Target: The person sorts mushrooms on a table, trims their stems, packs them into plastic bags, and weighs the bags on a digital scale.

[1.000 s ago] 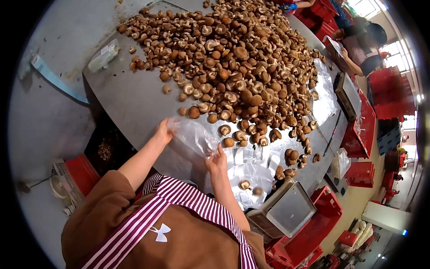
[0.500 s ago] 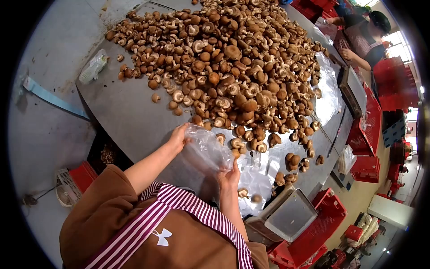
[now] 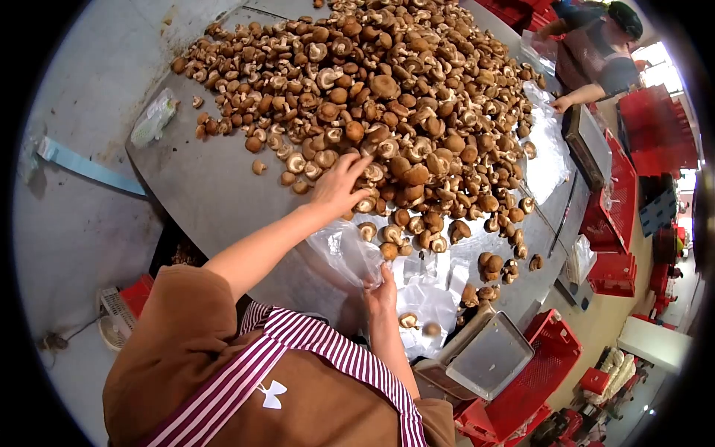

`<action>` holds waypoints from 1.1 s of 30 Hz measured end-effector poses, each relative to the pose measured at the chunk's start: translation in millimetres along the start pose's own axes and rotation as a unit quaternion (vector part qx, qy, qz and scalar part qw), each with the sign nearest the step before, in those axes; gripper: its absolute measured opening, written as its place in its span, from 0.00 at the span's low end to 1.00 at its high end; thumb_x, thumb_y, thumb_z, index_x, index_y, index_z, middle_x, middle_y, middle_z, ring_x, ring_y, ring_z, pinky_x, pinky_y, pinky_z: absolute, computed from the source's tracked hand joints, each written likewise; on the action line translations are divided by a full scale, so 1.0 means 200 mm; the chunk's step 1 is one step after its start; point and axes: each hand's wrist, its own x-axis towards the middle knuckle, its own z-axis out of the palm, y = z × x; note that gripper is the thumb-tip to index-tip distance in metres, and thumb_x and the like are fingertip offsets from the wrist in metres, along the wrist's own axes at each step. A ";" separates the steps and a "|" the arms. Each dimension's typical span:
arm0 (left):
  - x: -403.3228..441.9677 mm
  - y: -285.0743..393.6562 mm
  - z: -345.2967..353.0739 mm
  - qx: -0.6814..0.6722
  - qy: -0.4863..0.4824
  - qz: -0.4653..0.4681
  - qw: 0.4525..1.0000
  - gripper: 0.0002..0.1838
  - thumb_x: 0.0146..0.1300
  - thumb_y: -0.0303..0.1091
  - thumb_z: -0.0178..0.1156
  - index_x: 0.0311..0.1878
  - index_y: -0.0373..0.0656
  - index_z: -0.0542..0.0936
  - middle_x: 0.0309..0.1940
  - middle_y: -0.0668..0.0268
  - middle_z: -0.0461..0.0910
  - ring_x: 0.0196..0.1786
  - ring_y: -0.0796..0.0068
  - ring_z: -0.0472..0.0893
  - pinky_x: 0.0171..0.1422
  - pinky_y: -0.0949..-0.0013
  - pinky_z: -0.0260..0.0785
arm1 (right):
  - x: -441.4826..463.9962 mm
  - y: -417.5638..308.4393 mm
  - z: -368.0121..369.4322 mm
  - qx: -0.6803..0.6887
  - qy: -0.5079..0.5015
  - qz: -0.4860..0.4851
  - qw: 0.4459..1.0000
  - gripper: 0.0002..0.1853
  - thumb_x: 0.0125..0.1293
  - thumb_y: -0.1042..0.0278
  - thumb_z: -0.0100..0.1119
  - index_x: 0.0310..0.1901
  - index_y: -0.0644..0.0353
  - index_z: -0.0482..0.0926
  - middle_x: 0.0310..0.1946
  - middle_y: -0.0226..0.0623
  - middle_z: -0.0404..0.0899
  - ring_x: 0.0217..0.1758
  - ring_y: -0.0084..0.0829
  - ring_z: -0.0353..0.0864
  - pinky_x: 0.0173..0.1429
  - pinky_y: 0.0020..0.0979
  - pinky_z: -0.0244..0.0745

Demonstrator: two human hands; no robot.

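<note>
A large heap of brown mushrooms (image 3: pixel 383 87) with pale stems covers much of the metal table. At its near edge my left hand (image 3: pixel 339 186) reaches over several mushrooms, fingers stretched and apart, touching the nearest caps. My right hand (image 3: pixel 382 296) pinches the rim of a clear plastic bag (image 3: pixel 341 249), which hangs loosely below my left forearm and looks unfilled. More clear plastic bags (image 3: pixel 424 294) lie flat on the table right of my right hand, with a couple of mushrooms on them.
A scale with a metal pan (image 3: pixel 488 356) stands at the lower right beside a red crate (image 3: pixel 532 372). Across the table a co-worker (image 3: pixel 596 56) reaches towards plastic sheets (image 3: pixel 547 141) and another scale (image 3: pixel 588 145). A crumpled bag (image 3: pixel 154 117) lies at the left edge.
My left hand has let go of the bag's rim and moved up and right onto the mushrooms. My right hand still grips the bag. The co-worker's arm has stretched towards the plastic sheets.
</note>
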 end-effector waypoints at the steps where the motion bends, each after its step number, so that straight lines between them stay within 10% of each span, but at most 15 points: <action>1: 0.05 -0.02 0.06 0.012 0.000 0.033 0.999 0.29 0.59 0.40 0.67 0.64 0.47 0.73 0.62 0.58 0.69 0.58 0.55 0.75 0.57 0.57 0.72 | 0.00 0.00 0.00 -0.011 -0.003 -0.005 1.000 0.10 0.70 0.60 0.57 0.50 0.49 0.73 0.35 0.29 0.78 0.27 0.26 0.74 0.25 0.25 0.65; 5: 0.20 -0.07 0.16 -0.149 0.014 -0.048 0.988 0.16 0.64 0.34 0.62 0.54 0.41 0.80 0.42 0.60 0.81 0.43 0.60 0.81 0.46 0.61 0.73 | 0.02 0.00 -0.02 -0.049 -0.007 -0.019 0.999 0.14 0.70 0.61 0.57 0.55 0.48 0.71 0.39 0.28 0.78 0.30 0.26 0.75 0.26 0.25 0.65; 6: 0.22 -0.05 0.11 -0.366 -0.108 -0.211 0.900 0.16 0.70 0.37 0.57 0.56 0.40 0.78 0.43 0.64 0.82 0.41 0.69 0.82 0.40 0.68 0.74 | 0.02 0.00 -0.02 -0.046 -0.007 -0.021 0.999 0.14 0.70 0.61 0.57 0.55 0.48 0.71 0.39 0.28 0.78 0.30 0.26 0.75 0.26 0.25 0.65; 8: 0.17 -0.10 0.08 -0.657 -0.140 -0.237 0.702 0.17 0.74 0.38 0.51 0.60 0.41 0.74 0.44 0.65 0.82 0.42 0.76 0.82 0.39 0.73 0.74 | 0.02 0.00 -0.04 -0.061 -0.023 -0.017 0.998 0.15 0.70 0.62 0.56 0.57 0.48 0.70 0.40 0.28 0.78 0.31 0.26 0.75 0.26 0.26 0.66; 12: 0.05 -0.06 -0.02 -0.766 -0.176 -0.282 0.550 0.19 0.77 0.40 0.41 0.61 0.39 0.72 0.48 0.58 0.82 0.40 0.72 0.80 0.42 0.68 0.74 | 0.02 0.02 -0.02 -0.077 -0.010 -0.042 0.996 0.15 0.71 0.64 0.54 0.57 0.49 0.70 0.41 0.28 0.79 0.31 0.26 0.75 0.25 0.26 0.67; 20: -0.11 -0.06 -0.09 -0.811 -0.168 -0.223 0.515 0.29 0.77 0.49 0.34 0.63 0.34 0.70 0.51 0.52 0.81 0.42 0.64 0.82 0.47 0.63 0.76 | 0.11 0.04 -0.12 -0.113 -0.017 -0.090 0.989 0.15 0.72 0.67 0.51 0.59 0.53 0.71 0.43 0.33 0.82 0.35 0.28 0.82 0.26 0.25 0.70; 26: -0.24 -0.07 -0.12 -0.772 -0.118 -0.216 0.586 0.22 0.72 0.44 0.56 0.62 0.41 0.72 0.47 0.61 0.81 0.36 0.73 0.81 0.33 0.72 0.68 | 0.07 0.04 -0.07 -0.127 0.016 -0.101 0.987 0.11 0.72 0.68 0.50 0.54 0.53 0.72 0.40 0.32 0.82 0.31 0.26 0.79 0.22 0.23 0.68; 33: -0.37 -0.13 -0.14 -0.834 -0.103 -0.272 0.469 0.21 0.74 0.48 0.49 0.57 0.41 0.75 0.45 0.60 0.82 0.32 0.74 0.78 0.31 0.74 0.69 | 0.11 0.03 -0.11 -0.159 0.000 -0.104 0.982 0.11 0.71 0.63 0.53 0.53 0.50 0.72 0.42 0.28 0.78 0.38 0.27 0.78 0.29 0.29 0.70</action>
